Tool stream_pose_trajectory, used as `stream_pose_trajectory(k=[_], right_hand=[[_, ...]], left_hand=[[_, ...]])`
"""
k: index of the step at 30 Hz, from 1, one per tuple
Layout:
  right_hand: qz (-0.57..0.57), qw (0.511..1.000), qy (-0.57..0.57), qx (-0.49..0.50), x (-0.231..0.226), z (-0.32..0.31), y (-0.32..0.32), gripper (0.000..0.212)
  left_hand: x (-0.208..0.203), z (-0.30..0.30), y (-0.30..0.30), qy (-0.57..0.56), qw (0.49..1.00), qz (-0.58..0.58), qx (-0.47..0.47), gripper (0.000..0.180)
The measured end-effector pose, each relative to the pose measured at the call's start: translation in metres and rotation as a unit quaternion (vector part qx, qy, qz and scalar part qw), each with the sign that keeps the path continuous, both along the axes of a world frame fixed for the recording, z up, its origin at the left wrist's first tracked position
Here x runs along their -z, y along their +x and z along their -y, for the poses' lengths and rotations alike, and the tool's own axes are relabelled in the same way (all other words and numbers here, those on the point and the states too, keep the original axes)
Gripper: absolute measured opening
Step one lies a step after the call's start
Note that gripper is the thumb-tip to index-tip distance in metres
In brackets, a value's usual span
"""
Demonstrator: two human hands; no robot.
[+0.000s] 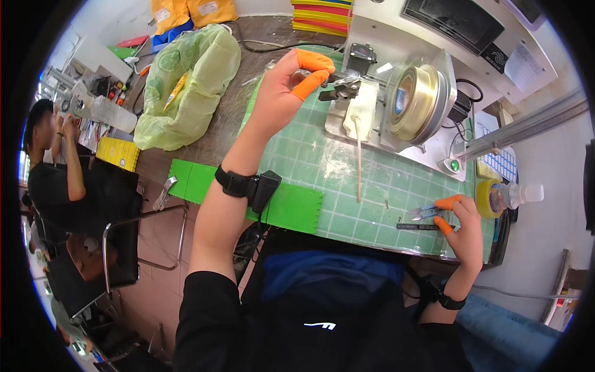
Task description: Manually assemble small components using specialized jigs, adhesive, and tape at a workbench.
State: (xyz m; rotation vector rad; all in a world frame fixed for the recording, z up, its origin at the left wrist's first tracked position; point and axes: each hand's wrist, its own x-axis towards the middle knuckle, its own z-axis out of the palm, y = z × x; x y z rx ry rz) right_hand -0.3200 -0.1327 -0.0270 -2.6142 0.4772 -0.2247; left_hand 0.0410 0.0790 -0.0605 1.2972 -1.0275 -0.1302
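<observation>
My left hand (282, 93) reaches far forward, with orange finger cots on thumb and index finger. Those two tips are pinched together beside the dark metal clamp (339, 90) of a bench machine; what is between them is too small to make out. A thin rod (359, 164) sticks out from the pale block (361, 111) next to the clamp. At the right of the mat is my right hand (463, 230), also in orange cots, thumb and index finger apart. Its fingertips are at small blue-handled pliers (425, 212), with black tweezers (416, 227) lying just below.
A green gridded mat (347, 214) covers the table. On the machine sits a spool of pale wire (409, 102). A pale green plastic bag (211, 80) lies at the left, a bottle (503, 196) at the right. Another person (59, 161) sits at far left.
</observation>
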Motion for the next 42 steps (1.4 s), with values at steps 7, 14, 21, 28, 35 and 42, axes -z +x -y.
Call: stream_pose_trajectory(k=[7, 14, 21, 28, 35, 42], right_hand=[[0.012, 1.0, 0.01, -0.001, 0.007, -0.001, 0.006, 0.038], [-0.016, 0.999, 0.029, 0.012, 0.006, -0.001, 0.008, 0.033], [-0.016, 1.0, 0.011, 0.019, 0.012, 0.001, 0.01, 0.027], [0.0, 1.0, -0.031, -0.002, -0.001, 0.002, 0.01, 0.023], [0.07, 0.804, 0.583, 0.094, -0.053, -0.057, -0.003, 0.011], [-0.006, 0.69, 0.724, 0.004, -0.018, -0.084, 0.062, 0.025]], left_hand=[[0.002, 0.0, 0.004, 0.015, 1.0, 0.013, -0.001, 0.013], [0.007, 0.004, 0.006, -0.021, 1.0, 0.008, -0.005, 0.01], [-0.025, -0.004, -0.002, 0.129, 0.98, 0.137, -0.07, 0.013], [-0.062, 0.002, -0.009, 0.209, 0.883, 0.399, -0.133, 0.014], [-0.05, 0.008, -0.002, 0.081, 0.953, 0.292, 0.009, 0.009], [-0.027, 0.026, -0.002, 0.011, 0.994, 0.042, 0.098, 0.006]])
